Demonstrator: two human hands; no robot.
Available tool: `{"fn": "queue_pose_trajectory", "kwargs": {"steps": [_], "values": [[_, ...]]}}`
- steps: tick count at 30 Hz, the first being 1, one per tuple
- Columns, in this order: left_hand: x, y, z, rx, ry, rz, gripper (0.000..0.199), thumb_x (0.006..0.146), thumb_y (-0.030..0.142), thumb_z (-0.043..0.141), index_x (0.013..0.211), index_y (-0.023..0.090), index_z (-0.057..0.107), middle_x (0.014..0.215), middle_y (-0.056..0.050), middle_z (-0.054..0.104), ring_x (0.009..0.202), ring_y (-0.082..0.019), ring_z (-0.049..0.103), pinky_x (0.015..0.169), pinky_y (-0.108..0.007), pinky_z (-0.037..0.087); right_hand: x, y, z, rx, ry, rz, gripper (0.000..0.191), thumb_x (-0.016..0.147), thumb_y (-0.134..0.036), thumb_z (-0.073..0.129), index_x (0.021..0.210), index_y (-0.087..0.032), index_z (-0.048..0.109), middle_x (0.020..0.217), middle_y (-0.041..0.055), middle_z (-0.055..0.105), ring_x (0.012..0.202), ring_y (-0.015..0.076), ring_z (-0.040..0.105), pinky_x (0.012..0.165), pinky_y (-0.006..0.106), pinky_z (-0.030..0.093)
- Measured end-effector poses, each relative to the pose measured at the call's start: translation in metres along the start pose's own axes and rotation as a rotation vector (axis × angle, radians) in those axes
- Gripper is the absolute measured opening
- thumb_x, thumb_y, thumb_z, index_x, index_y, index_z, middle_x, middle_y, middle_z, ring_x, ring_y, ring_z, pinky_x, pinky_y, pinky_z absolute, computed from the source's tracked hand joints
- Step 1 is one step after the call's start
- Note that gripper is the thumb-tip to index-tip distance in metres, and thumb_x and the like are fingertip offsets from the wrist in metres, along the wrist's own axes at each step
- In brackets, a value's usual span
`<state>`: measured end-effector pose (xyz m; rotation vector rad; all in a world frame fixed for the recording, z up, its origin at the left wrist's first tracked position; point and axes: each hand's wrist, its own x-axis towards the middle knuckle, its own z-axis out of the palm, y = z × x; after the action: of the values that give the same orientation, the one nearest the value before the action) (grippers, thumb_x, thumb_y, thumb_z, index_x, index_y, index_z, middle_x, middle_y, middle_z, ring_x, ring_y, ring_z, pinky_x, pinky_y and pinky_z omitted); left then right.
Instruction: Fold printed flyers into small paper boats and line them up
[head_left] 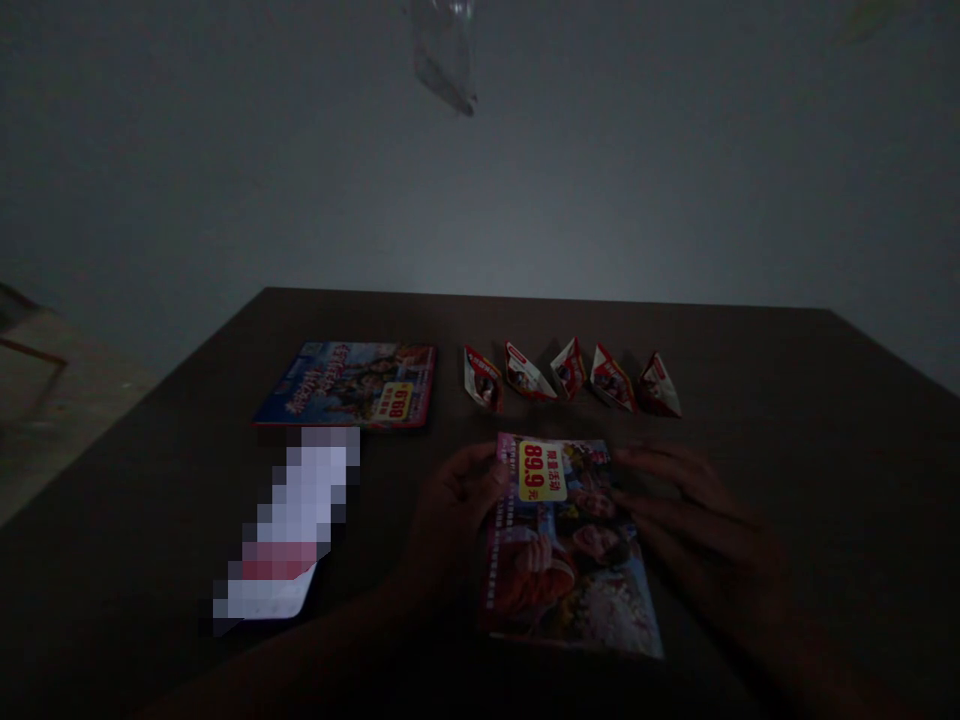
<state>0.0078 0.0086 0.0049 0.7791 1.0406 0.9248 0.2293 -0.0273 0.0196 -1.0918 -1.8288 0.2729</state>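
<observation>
A printed leaflet with photos of people and a yellow price label lies turned sideways before me on the dark table. My left hand closes on its upper left edge, the thumb over the paper. Along the right edge, my right hand rests with its fingers stretched out and a little apart, fingertips at the paper. Beyond the leaflet stand several small folded paper pieces, red and white, in a row. Dim light hides much of both hands.
Another glossy leaflet or stack lies at the left on the dark table. Nearer me is a lit phone, its screen pixelated. A clear plastic bag hangs at the grey wall.
</observation>
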Motion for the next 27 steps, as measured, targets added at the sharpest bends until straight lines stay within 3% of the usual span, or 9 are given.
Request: {"fn": "queue_pose_trajectory", "kwargs": {"steps": [3, 6, 8, 11, 15, 20, 27], "values": [[0.002, -0.005, -0.003, -0.111, 0.020, 0.054, 0.044, 0.072, 0.035, 0.069, 0.110, 0.018, 0.055, 0.073, -0.001, 0.066, 0.062, -0.014, 0.061, 0.059, -0.026, 0.049, 0.000, -0.002, 0.000, 0.167, 0.048, 0.216, 0.016, 0.074, -0.020, 0.068, 0.086, -0.029, 0.075, 0.087, 0.0048, 0.074, 0.089, 0.0260, 0.065, 0.078, 0.040, 0.053], [0.005, -0.010, -0.006, -0.167, 0.013, 0.141, 0.036, 0.073, 0.037, 0.068, 0.101, 0.016, 0.059, 0.061, 0.004, 0.054, 0.049, -0.009, 0.048, 0.046, -0.020, 0.041, -0.005, 0.001, 0.005, 0.283, 0.130, 0.610, 0.007, 0.069, -0.029, 0.075, 0.075, -0.026, 0.075, 0.081, 0.0039, 0.075, 0.075, 0.0238, 0.068, 0.068, 0.036, 0.055], [0.005, -0.012, -0.007, -0.150, -0.010, 0.181, 0.033, 0.072, 0.043, 0.067, 0.088, 0.014, 0.063, 0.056, 0.005, 0.047, 0.047, -0.008, 0.043, 0.042, -0.019, 0.036, -0.008, 0.005, 0.008, 0.403, 0.146, 0.829, 0.012, 0.067, -0.032, 0.077, 0.075, -0.023, 0.074, 0.079, 0.0041, 0.075, 0.069, 0.0216, 0.068, 0.063, 0.033, 0.055], [0.003, -0.010, -0.007, -0.036, -0.077, 0.206, 0.035, 0.070, 0.046, 0.069, 0.082, 0.013, 0.066, 0.062, 0.002, 0.052, 0.055, -0.009, 0.047, 0.049, -0.019, 0.038, -0.010, 0.011, 0.010, 0.556, 0.088, 0.992, 0.019, 0.063, -0.034, 0.080, 0.075, -0.020, 0.074, 0.076, 0.0046, 0.075, 0.063, 0.0186, 0.066, 0.059, 0.029, 0.054], [-0.001, -0.004, -0.005, 0.153, -0.136, 0.116, 0.030, 0.071, 0.041, 0.069, 0.085, 0.015, 0.066, 0.075, -0.002, 0.061, 0.069, -0.015, 0.056, 0.063, -0.023, 0.044, -0.010, 0.015, 0.011, 0.676, 0.000, 1.075, 0.020, 0.062, -0.032, 0.081, 0.075, -0.019, 0.075, 0.075, 0.0035, 0.074, 0.060, 0.0156, 0.064, 0.055, 0.025, 0.051], [-0.003, -0.004, -0.002, 0.342, -0.076, 0.092, 0.038, 0.077, 0.046, 0.059, 0.058, 0.014, 0.054, 0.054, 0.003, 0.044, 0.051, -0.009, 0.040, 0.049, -0.020, 0.031, -0.004, 0.009, 0.011, 0.656, -0.145, 1.092, 0.021, 0.064, -0.036, 0.079, 0.076, -0.019, 0.076, 0.071, 0.0031, 0.074, 0.058, 0.0142, 0.062, 0.054, 0.023, 0.048], [-0.005, -0.002, 0.000, 0.420, -0.079, 0.120, 0.040, 0.079, 0.046, 0.054, 0.054, 0.015, 0.045, 0.052, 0.005, 0.034, 0.050, -0.008, 0.030, 0.046, -0.020, 0.024, 0.001, 0.002, 0.011, 0.566, -0.204, 1.056, 0.024, 0.065, -0.041, 0.077, 0.070, -0.018, 0.076, 0.069, 0.0046, 0.074, 0.059, 0.0159, 0.063, 0.055, 0.023, 0.047]]}}
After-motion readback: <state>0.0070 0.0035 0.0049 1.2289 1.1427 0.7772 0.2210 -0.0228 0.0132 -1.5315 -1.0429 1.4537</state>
